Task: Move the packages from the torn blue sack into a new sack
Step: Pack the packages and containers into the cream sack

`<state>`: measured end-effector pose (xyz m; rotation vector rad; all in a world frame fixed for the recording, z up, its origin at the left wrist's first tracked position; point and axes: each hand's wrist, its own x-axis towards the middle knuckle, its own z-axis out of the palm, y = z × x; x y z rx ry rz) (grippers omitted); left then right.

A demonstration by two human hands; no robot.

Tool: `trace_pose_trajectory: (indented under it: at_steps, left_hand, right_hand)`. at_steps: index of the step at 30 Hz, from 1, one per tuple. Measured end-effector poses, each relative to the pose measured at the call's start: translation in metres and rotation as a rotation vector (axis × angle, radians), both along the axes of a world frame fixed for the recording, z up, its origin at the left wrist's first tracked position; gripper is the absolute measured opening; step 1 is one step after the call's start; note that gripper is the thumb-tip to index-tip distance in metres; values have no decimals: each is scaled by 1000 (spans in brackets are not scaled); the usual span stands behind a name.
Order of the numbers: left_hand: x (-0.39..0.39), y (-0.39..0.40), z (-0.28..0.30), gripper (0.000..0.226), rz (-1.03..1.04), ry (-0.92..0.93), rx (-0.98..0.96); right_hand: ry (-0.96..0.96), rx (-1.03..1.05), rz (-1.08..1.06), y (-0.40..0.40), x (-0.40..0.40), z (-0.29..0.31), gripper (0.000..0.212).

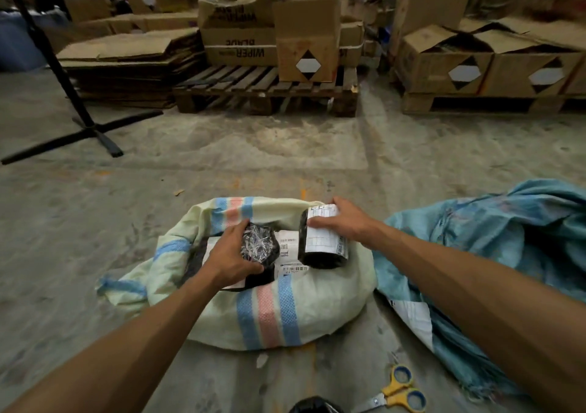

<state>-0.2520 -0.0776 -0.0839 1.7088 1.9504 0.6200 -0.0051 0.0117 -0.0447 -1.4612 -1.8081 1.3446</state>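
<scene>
Holding both parcels over new sack [276,311]: your left hand [226,255] clamps crinkled parcel [258,246], right hand [341,222] grips labelled roll [320,243], long axis pointing toward you; mouth directly below.

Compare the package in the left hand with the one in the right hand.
The left hand grips a small package with a crinkled shiny wrap and no label showing; the right hand grips a larger package with a white printed label along its side. The small package is lumpy; the larger package is roll-shaped. Both are black and held over the open striped sack.
</scene>
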Motion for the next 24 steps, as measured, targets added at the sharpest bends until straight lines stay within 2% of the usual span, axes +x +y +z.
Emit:
trace_pose_trajectory:
  at_steps: [3,7,10,12,15,20,24]
  left_hand:
    - [3,8,-20,109,8,36,4]
    - [1,13,-37,101,-12,27,7]
    - [-2,17,-37,103,5,18,-16]
    - [-4,18,-36,106,24,-12,-25]
    - [-4,19,-33,106,27,-46,-49]
    - [-2,21,-29,104,23,-30,-92]
    - [-2,25,-25,105,34,-29,-140]
  right_hand:
    - [4,-107,-18,7,-9,-23,55]
    - [-126,-116,18,18,-15,-36,63]
    - [-202,-146,97,12,-22,-34,96]
    - [-177,-226,58,10,-26,-37,109]
    - [-193,-261,-74,5,-28,-36,102]
    - [-220,-145,-225,3,-28,-39,85]
    - [-321,-82,-259,3,-42,-41,86]
